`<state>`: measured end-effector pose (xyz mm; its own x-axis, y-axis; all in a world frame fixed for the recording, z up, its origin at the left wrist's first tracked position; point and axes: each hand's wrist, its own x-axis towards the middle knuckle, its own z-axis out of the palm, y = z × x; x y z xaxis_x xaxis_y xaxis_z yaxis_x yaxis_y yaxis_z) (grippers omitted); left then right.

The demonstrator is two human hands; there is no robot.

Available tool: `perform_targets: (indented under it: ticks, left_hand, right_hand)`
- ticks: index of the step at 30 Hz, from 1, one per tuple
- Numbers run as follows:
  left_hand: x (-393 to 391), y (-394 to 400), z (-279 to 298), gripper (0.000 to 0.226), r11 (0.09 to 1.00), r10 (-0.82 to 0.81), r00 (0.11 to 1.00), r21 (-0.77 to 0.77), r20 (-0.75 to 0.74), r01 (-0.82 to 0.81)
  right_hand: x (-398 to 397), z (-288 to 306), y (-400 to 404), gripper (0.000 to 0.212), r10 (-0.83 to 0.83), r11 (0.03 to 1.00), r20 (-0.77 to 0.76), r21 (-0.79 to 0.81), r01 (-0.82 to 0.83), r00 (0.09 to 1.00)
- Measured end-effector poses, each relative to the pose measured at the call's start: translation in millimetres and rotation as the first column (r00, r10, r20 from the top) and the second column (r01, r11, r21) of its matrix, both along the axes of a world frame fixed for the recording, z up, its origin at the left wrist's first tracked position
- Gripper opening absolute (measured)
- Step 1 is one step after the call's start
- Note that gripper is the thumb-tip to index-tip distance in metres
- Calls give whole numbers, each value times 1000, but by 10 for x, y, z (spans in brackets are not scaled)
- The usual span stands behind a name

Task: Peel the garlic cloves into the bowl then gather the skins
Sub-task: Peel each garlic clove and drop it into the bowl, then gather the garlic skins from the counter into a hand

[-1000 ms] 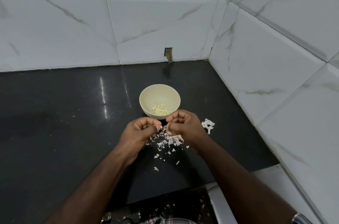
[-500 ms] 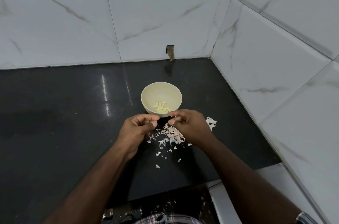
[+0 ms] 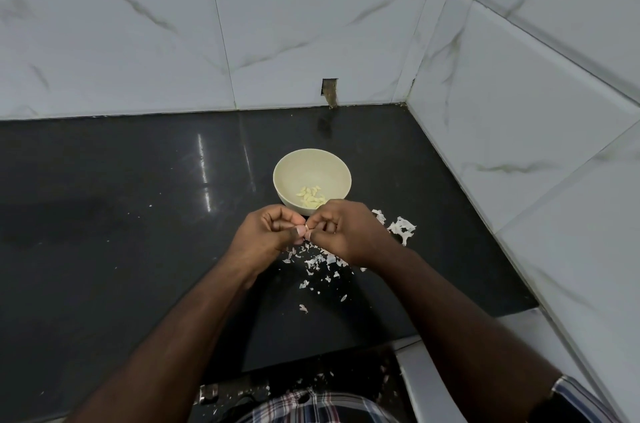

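Both hands meet at frame centre, just below the bowl (image 3: 311, 176). Our left hand (image 3: 268, 237) and right hand (image 3: 341, 233) have fingers curled, fingertips pinching one small garlic clove (image 3: 307, 227) between them; it's mostly hidden, only a pale sliver shows. Peeled cloves (image 3: 310, 198) sit in the bowl bottom. Skins (image 3: 320, 261) are scattered on the black counter (image 3: 121, 214) under and below our hands, with a bigger clump (image 3: 401, 228) right of centre.

Risks, as we judge them:
- Clove is tiny and slick, so too much thumbnail force could pop it onto the counter instead of into the bowl.
- Hands are just beside the near rim; a knuckle bump could shift or tip the bowl.
- Skins are light, so flicked bits may land in the bowl or drift off the counter's lower edge, making the gather step harder.
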<state>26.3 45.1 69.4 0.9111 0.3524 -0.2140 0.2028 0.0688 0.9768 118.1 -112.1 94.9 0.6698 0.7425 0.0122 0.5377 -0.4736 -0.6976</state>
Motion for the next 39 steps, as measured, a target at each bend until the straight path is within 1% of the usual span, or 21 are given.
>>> perform_targets:
  ticks: [2,3,5,7,9,11,14,17,19,22,24,26,28,29,31,34,36,38,39]
  left_hand:
    - [9,-1,-11,5,1000,-10,1000,11,-7,10]
    - [14,-1,-16,5,1000,-7,1000,13,-12,7]
    - [21,12,-39,7,999,27,1000,27,-12,-26]
    - [33,48,-85,8,992,67,998,106,-4,-66]
    - [36,87,-132,17,978,79,997,192,-3,-77]
    - [31,103,-155,24,977,70,998,200,-6,-68]
    - [23,110,-178,24,977,37,999,209,-30,-30]
    - [12,123,-231,21,961,36,997,274,-68,-16]
    - [-2,134,-273,22,951,45,996,309,-83,-17]
    - [-37,141,-331,24,932,53,994,362,-91,-16]
    - [-73,142,-370,25,916,59,993,401,-100,-14]
    - [-105,145,-424,26,911,84,991,411,-103,-34]
    - [-133,127,-492,30,931,116,987,358,-109,-70]
    - [-147,97,-527,33,943,133,985,319,-108,-92]
    - [-158,23,-568,38,960,168,982,239,-86,-144]
    - [-192,-93,-598,37,964,235,971,140,-41,-228]
    - [-216,-119,-608,36,955,284,959,95,-16,-281]
    - [-237,-154,-620,36,942,331,944,55,-4,-330]
    - [-253,-180,-615,36,936,351,936,38,5,-351]
  right_hand:
    - [22,14,5,3,-5,1000,-17,-12,4,1000]
    - [37,18,12,2,-33,999,-31,6,33,999]
    - [82,39,20,4,-145,987,-37,63,147,989]
    - [167,93,34,4,-249,964,-13,93,249,968]
    - [257,153,59,7,-291,953,10,90,289,957]
    - [340,184,96,8,-313,947,29,82,310,949]
    - [450,173,166,6,-300,950,24,94,296,954]
    - [550,119,210,16,-234,971,72,60,230,970]
    - [579,97,215,22,-217,976,102,41,214,971]
    - [528,96,142,22,-263,963,93,87,256,960]
    - [427,67,44,21,-307,945,35,134,300,951]
    - [270,-12,-70,19,-317,928,-94,173,329,944]
    - [36,-166,-174,19,-267,928,-287,181,326,920]
    - [-104,-272,-214,18,-229,937,-360,170,305,905]
    - [-388,-484,-250,14,-151,957,-464,151,246,873]
    - [-773,-744,-246,17,-32,963,-631,188,193,775]
    - [-914,-839,-208,23,12,967,-677,196,165,736]
    - [-924,-886,-190,27,14,968,-679,194,161,734]
    - [-884,-892,-183,29,2,964,-665,201,176,747]
